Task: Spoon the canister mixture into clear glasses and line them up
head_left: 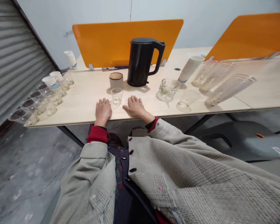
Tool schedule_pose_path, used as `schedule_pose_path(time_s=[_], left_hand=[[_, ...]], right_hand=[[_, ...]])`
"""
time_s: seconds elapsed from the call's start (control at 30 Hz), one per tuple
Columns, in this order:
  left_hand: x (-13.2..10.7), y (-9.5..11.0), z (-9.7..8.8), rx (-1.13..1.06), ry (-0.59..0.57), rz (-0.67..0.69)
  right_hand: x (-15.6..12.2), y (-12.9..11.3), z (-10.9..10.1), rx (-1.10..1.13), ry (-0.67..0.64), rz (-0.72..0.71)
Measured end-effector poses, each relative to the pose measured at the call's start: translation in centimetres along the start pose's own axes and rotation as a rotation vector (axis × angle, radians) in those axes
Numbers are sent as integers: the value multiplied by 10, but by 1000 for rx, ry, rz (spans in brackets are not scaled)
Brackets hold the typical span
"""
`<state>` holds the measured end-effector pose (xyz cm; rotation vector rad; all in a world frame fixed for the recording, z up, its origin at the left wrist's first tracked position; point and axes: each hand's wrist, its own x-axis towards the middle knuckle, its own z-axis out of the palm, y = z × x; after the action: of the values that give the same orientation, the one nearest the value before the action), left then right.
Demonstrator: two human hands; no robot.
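Observation:
My left hand (103, 110) lies flat on the front edge of the pale wooden table (84, 102), fingers stretched out, holding nothing. My right hand (135, 106) rests flat beside it, fingers spread, also empty. Between the two hands, just beyond the fingertips, stands a small clear glass (117, 95). Behind it sit a grey canister with a wooden lid (116, 80) and a black electric kettle (142, 61).
Several clear plastic cups (40, 101) line the table's left edge. To the right stand a glass pitcher (167, 88), a clear dripper (186, 100), a paper cup stack (190, 69) and stacks of clear cups (228, 88). Orange dividers (107, 40) stand behind. A grey chair (242, 140) is at right.

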<state>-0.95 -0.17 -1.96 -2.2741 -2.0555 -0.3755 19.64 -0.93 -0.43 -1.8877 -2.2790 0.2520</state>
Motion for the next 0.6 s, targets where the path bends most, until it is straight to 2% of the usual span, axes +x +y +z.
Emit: schedule_pose_path(time_s=[0.6], left_hand=[[2,-2,4,-8,2,-12]], right_hand=[[0,-1,-1,-3,2,-6]])
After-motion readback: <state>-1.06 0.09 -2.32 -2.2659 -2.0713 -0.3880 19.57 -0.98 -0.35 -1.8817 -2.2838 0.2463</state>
